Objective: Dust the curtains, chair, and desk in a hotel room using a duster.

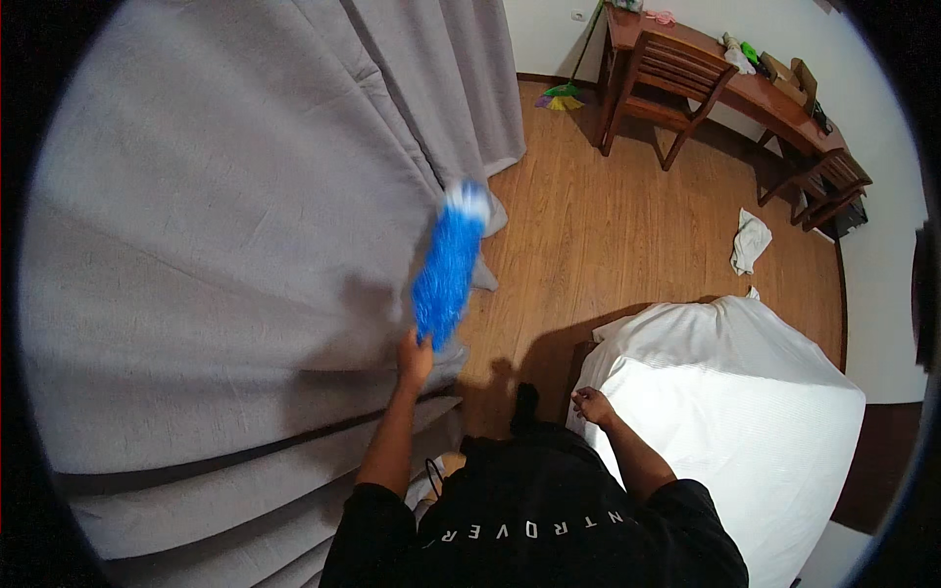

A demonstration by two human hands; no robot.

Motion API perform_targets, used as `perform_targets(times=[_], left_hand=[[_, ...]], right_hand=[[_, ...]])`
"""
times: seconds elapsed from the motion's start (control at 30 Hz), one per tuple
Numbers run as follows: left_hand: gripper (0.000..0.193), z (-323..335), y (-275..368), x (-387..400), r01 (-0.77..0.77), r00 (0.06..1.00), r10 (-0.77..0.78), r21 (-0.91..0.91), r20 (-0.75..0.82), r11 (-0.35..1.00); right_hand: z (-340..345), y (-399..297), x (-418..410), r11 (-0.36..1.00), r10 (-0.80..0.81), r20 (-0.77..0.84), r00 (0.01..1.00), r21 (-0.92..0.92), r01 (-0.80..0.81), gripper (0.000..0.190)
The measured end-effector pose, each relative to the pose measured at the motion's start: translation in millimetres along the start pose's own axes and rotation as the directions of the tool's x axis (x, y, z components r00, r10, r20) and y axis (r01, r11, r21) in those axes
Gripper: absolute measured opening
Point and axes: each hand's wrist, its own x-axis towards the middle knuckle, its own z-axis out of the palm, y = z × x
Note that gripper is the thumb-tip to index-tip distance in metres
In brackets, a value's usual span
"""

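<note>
My left hand (pixel 415 361) is closed around the lower end of a fluffy blue duster (pixel 447 272). The duster points away from me, and its white and blue far end looks blurred. It is in front of a long grey curtain (pixel 220 242); whether it touches the cloth I cannot tell. My right hand (pixel 594 406) has its fingers curled, with nothing visible in them, at the left edge of a bed with a white cover (pixel 720 411).
A wooden desk (pixel 772 95) with boxes and other items stands at the far wall, with two wooden chairs (pixel 680 70) before it. A green-handled broom (pixel 562 92) leans beside the desk. A white cloth (pixel 750 241) lies on the wooden floor (pixel 610 228).
</note>
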Motion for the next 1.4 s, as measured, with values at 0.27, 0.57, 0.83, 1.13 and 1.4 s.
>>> perform_targets(times=[0.27,0.57,0.83,1.13,1.4], left_hand=[[0.019,-164,232,81,-0.598,0.55,0.439,0.032,-0.71,0.801],[0.035,-69,79,141,-0.103,0.871,0.203,0.238,-0.447,0.966],[0.036,73,-66,2,0.43,0.823,-0.478,0.213,0.306,0.877],[0.02,-32,130,46,-0.34,0.931,0.331,-0.034,-0.154,0.94],[0.028,-152,224,126,-0.545,0.598,0.411,0.027,-0.688,0.838]], right_hand=[[-25,39,32,0.999,-0.022,0.004,1.0,0.038,0.022,0.044],[-25,30,17,0.992,0.082,0.081,0.993,0.086,-0.089,0.044],[-51,78,36,0.987,-0.153,0.031,0.988,0.055,0.151,0.034],[-32,51,46,0.997,0.075,0.005,0.997,0.026,-0.075,0.035],[-26,38,12,0.996,0.064,-0.078,0.995,0.069,-0.059,0.045]])
